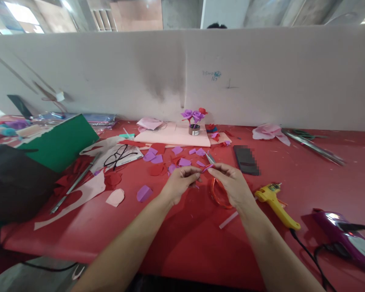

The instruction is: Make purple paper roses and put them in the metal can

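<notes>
My left hand (181,183) and my right hand (231,184) meet over the red table (182,239), both pinched on a small purple paper petal (206,167) between them. Orange-handled scissors (218,190) hang from my right hand, their blades poking up near the petal. Several loose purple petals (153,156) and red scraps lie just beyond my hands. A small pot with purple paper roses (194,121) stands on a pink sheet (176,136) further back.
A yellow glue gun (276,202) and a purple device (343,237) with cords lie at right. A dark phone (246,160) sits beyond my right hand. Glasses (120,156), a green sheet (59,142), a dark bag (15,182) and paper offcuts crowd the left. A white partition (182,77) closes the back.
</notes>
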### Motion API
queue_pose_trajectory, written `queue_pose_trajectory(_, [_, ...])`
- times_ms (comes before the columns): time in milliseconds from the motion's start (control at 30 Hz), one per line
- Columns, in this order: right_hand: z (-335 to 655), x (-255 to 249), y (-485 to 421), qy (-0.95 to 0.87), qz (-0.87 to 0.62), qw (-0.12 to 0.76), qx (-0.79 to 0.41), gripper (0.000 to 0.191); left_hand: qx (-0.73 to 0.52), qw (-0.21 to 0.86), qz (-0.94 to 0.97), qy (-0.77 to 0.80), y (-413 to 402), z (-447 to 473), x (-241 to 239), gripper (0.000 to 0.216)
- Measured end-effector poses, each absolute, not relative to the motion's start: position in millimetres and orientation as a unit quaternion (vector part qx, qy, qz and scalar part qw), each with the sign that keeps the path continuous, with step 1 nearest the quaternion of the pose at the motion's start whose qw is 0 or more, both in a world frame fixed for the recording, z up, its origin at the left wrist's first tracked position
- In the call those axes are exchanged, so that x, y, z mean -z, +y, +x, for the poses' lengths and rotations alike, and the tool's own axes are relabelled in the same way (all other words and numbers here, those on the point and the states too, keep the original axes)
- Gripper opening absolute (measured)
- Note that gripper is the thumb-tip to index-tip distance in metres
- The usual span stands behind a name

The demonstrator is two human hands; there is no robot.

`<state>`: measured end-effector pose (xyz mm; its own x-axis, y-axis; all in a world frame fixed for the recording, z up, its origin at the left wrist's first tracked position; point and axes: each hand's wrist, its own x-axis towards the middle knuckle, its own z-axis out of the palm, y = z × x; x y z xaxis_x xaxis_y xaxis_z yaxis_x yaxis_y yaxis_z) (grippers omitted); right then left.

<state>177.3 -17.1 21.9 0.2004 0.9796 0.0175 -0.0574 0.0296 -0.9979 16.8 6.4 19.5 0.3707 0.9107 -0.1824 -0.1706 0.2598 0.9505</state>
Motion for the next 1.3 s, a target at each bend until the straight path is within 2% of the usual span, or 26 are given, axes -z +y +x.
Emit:
queue_pose_trajectory(500, [176.5, -20.6, -18.0, -0.471, -0.514, 0.541, -0.47, 0.014, -0.314, 0.79, 0.355, 0.389, 11.7, 12.7, -18.3, 0.023])
queue_pose_trajectory(1133, [175.8, -22.9, -18.8, -0.457, -0.511, 0.549, -0.477, 0.015, -0.355, 0.716, 0.442, 0.407, 6.3, 15.6, -21.0, 0.028])
queue_pose_trajectory(1300, [175.6, -23.4, -19.5, -0.436, -0.5, 0.564, -0.492, 0.024, -0.366, 0.718, 0.419, 0.419, 6.4, 16.5, -20.2, 0.029])
